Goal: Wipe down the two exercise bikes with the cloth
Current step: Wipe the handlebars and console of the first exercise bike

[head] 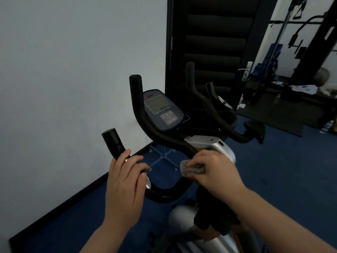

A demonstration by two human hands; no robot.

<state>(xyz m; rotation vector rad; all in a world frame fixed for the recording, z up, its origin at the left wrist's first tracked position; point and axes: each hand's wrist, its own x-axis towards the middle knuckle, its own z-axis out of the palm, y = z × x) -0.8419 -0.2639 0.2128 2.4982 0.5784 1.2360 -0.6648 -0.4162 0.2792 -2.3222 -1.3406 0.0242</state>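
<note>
On the near bike (pixel 209 143), one of two, the left hand (pixel 125 178) grips a handlebar (pixel 116 143); the right hand (pixel 213 168) pinches one cloth (pixel 191 169) against the bar.

Blue carpet (pixel 273 170) ran up to a pale wall (pixel 73 70), with a dark slatted panel (pixel 209 42) behind and a cable machine (pixel 284 33) off right.

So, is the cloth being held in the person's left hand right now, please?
No, the right hand grips the cloth against the handlebar, while the left hand holds the other grip.
</note>
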